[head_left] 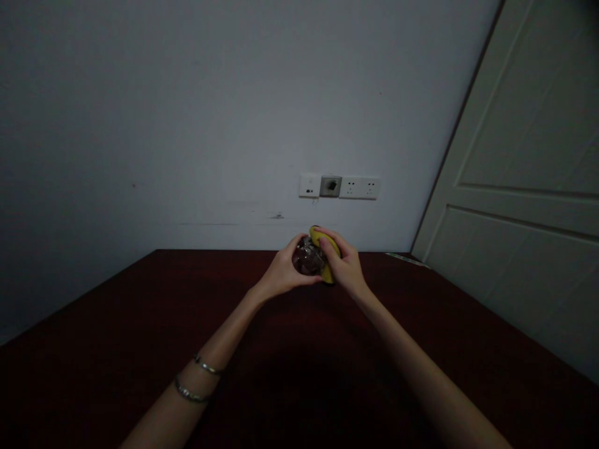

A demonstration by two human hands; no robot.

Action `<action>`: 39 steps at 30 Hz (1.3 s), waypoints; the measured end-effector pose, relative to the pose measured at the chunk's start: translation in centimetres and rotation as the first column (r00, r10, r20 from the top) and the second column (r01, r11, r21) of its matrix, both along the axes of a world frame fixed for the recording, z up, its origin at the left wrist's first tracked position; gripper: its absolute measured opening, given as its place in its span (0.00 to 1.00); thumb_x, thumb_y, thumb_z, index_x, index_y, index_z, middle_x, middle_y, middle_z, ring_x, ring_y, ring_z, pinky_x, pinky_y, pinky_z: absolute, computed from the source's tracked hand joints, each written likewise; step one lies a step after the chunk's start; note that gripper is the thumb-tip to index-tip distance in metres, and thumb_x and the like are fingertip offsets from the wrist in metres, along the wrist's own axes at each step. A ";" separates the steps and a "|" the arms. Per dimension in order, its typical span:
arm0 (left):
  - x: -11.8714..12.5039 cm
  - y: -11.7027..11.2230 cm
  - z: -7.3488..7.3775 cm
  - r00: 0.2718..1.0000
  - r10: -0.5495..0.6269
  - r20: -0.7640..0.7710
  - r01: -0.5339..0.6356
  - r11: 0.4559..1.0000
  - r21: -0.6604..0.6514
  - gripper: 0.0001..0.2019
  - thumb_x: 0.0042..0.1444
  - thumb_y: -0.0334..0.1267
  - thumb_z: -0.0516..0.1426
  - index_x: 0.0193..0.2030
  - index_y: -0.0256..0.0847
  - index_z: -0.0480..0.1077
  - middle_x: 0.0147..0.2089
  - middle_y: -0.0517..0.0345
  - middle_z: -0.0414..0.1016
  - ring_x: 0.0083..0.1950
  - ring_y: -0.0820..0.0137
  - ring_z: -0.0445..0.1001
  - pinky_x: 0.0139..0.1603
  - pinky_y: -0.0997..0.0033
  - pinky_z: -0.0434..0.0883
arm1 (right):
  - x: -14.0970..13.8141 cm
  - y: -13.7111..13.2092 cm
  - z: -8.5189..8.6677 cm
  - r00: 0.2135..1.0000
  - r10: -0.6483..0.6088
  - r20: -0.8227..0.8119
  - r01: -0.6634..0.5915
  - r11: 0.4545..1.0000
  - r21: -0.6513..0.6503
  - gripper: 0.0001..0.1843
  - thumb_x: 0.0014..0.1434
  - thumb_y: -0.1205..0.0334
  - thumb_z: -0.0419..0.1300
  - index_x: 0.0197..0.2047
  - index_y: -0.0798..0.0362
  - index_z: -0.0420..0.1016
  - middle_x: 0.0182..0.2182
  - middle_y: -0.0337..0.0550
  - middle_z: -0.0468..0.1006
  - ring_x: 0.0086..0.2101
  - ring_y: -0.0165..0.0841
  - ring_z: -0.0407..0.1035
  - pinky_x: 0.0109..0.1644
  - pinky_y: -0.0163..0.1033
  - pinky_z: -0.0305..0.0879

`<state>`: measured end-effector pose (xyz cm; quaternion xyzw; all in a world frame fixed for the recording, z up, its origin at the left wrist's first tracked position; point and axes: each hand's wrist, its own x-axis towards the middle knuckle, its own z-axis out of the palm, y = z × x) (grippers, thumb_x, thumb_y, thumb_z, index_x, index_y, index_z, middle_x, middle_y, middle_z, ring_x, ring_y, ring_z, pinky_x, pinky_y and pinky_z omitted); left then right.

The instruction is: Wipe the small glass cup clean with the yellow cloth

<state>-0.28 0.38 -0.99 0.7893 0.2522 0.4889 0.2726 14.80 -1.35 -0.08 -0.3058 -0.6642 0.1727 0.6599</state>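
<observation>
My left hand (283, 269) is curved around a clear, shiny glass vessel (309, 257), thumb and fingers on opposite sides of it. Pressed to the vessel's right side is a yellow sponge (329, 274) with a thin dark edge. My right hand (345, 259) grips this sponge, its thumb lying across the yellow face. Both hands are close together, above the far part of the dark red table (210, 324). The vessel's exact kind is hard to make out in the dim light, and the fingers hide part of it.
Behind the table rises a pale wall (210, 125) carrying a row of sockets (359, 188). At the right stands a light panelled door (524, 174). A flat pale strip (407, 259) lies at the table's far right edge.
</observation>
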 end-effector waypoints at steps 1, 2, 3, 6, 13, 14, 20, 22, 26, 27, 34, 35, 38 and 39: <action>0.0 -0.1 0.1 1.000 -0.012 -0.010 0.013 1.000 0.009 0.43 0.36 0.41 0.68 0.61 0.39 0.55 0.58 0.45 0.65 0.59 0.56 0.66 0.60 0.52 0.63 | 0.0 0.0 0.1 1.000 0.005 -0.022 -0.005 1.000 -0.030 0.15 0.58 0.52 0.56 0.45 0.48 0.75 0.48 0.43 0.76 0.50 0.37 0.68 0.58 0.46 0.61; 0.0 -0.2 0.3 1.000 -0.020 -0.022 0.021 1.000 0.022 0.43 0.37 0.40 0.68 0.61 0.39 0.55 0.59 0.45 0.65 0.59 0.56 0.65 0.60 0.53 0.62 | 0.0 0.0 0.3 1.000 0.010 -0.030 -0.011 0.999 -0.044 0.15 0.58 0.52 0.56 0.45 0.48 0.75 0.47 0.43 0.76 0.49 0.37 0.69 0.57 0.46 0.61; -0.1 -0.2 0.4 0.999 -0.024 -0.031 0.025 0.999 0.036 0.43 0.38 0.40 0.67 0.61 0.39 0.54 0.59 0.45 0.64 0.59 0.57 0.65 0.61 0.53 0.62 | 0.0 -0.2 0.4 1.000 0.011 -0.023 -0.012 0.999 -0.042 0.16 0.58 0.52 0.56 0.45 0.48 0.75 0.47 0.43 0.76 0.49 0.37 0.69 0.57 0.46 0.61; -0.3 -0.5 0.9 0.999 -0.030 -0.041 0.034 0.996 0.084 0.42 0.38 0.38 0.67 0.61 0.38 0.54 0.60 0.45 0.63 0.60 0.57 0.64 0.61 0.54 0.62 | -0.1 -0.7 0.7 0.999 -0.016 0.036 0.016 1.000 0.018 0.15 0.59 0.53 0.55 0.47 0.48 0.74 0.48 0.43 0.75 0.49 0.36 0.68 0.57 0.47 0.61; -0.9 -1.1 2.3 0.996 -0.028 -0.087 0.036 0.995 0.097 0.41 0.38 0.36 0.66 0.60 0.38 0.54 0.58 0.46 0.65 0.57 0.57 0.66 0.59 0.55 0.63 | -0.6 -1.0 1.2 0.993 -0.079 0.093 0.066 0.987 0.144 0.15 0.61 0.54 0.52 0.48 0.48 0.72 0.47 0.44 0.75 0.48 0.35 0.68 0.55 0.46 0.62; -1.0 -1.1 2.5 0.995 -0.027 -0.091 0.036 0.994 0.102 0.41 0.38 0.36 0.66 0.59 0.38 0.55 0.57 0.46 0.65 0.57 0.57 0.66 0.59 0.55 0.63 | -0.7 -0.9 1.3 0.993 -0.073 0.091 0.059 0.988 0.146 0.15 0.61 0.54 0.52 0.48 0.48 0.72 0.46 0.44 0.75 0.48 0.35 0.68 0.55 0.46 0.62; -1.1 -0.6 2.5 0.996 -0.033 -0.081 0.041 0.994 0.104 0.41 0.34 0.38 0.68 0.57 0.38 0.56 0.56 0.45 0.66 0.56 0.58 0.67 0.58 0.56 0.64 | -0.6 -0.3 1.5 0.995 -0.038 0.089 0.025 0.990 0.141 0.16 0.62 0.53 0.51 0.47 0.48 0.73 0.46 0.44 0.76 0.47 0.35 0.69 0.55 0.44 0.62; -1.0 -0.5 2.5 0.996 -0.022 -0.090 0.031 0.995 0.099 0.42 0.33 0.39 0.69 0.57 0.38 0.56 0.55 0.45 0.66 0.56 0.58 0.67 0.57 0.56 0.64 | -0.4 -0.2 1.5 0.995 -0.034 0.090 0.019 0.987 0.159 0.15 0.62 0.54 0.52 0.46 0.47 0.74 0.46 0.43 0.76 0.47 0.34 0.69 0.55 0.44 0.62; -1.1 -0.9 2.8 0.995 0.018 -0.099 -0.009 0.996 0.087 0.41 0.33 0.38 0.68 0.56 0.39 0.56 0.54 0.46 0.67 0.54 0.59 0.69 0.55 0.56 0.66 | -0.3 -1.0 1.8 0.988 -0.035 0.147 -0.006 0.963 0.270 0.12 0.61 0.58 0.54 0.45 0.46 0.76 0.47 0.43 0.75 0.50 0.35 0.68 0.56 0.46 0.62; -1.1 -1.0 2.9 0.995 0.028 -0.092 -0.020 0.996 0.082 0.40 0.34 0.38 0.68 0.56 0.39 0.56 0.54 0.46 0.68 0.53 0.59 0.69 0.53 0.57 0.67 | -0.3 -1.3 2.0 0.983 -0.037 0.180 -0.020 0.952 0.305 0.12 0.60 0.59 0.55 0.45 0.45 0.76 0.49 0.44 0.74 0.51 0.36 0.67 0.56 0.46 0.62; -1.1 -1.6 3.8 0.993 0.085 -0.083 -0.073 0.987 0.142 0.39 0.38 0.36 0.66 0.57 0.39 0.55 0.52 0.49 0.68 0.51 0.61 0.70 0.51 0.60 0.69 | -0.4 -2.1 2.8 0.977 -0.044 0.210 -0.033 0.935 0.352 0.13 0.57 0.62 0.58 0.46 0.45 0.75 0.53 0.45 0.71 0.52 0.37 0.66 0.57 0.49 0.62; -1.0 -1.6 3.9 0.992 0.094 -0.087 -0.079 0.984 0.160 0.39 0.37 0.37 0.66 0.58 0.39 0.55 0.54 0.48 0.68 0.52 0.60 0.70 0.53 0.59 0.68 | -0.4 -1.9 2.9 0.985 -0.038 0.166 -0.017 0.949 0.316 0.12 0.58 0.61 0.58 0.45 0.45 0.76 0.51 0.44 0.72 0.52 0.36 0.66 0.57 0.48 0.61; -0.9 -1.6 4.0 0.989 0.088 -0.119 -0.067 0.982 0.176 0.42 0.35 0.40 0.67 0.58 0.38 0.56 0.56 0.45 0.66 0.55 0.58 0.68 0.56 0.56 0.65 | -0.5 -1.1 3.1 1.000 -0.007 0.011 0.005 0.990 0.141 0.11 0.57 0.57 0.58 0.42 0.47 0.77 0.44 0.43 0.77 0.47 0.36 0.70 0.55 0.47 0.64; -0.9 -1.6 4.0 0.988 0.083 -0.133 -0.060 0.984 0.169 0.42 0.35 0.40 0.67 0.59 0.38 0.56 0.56 0.44 0.67 0.55 0.58 0.68 0.57 0.55 0.65 | -0.6 -0.9 3.1 1.000 0.006 -0.029 -0.004 0.997 0.079 0.11 0.57 0.56 0.58 0.41 0.48 0.77 0.43 0.43 0.78 0.45 0.36 0.71 0.53 0.46 0.65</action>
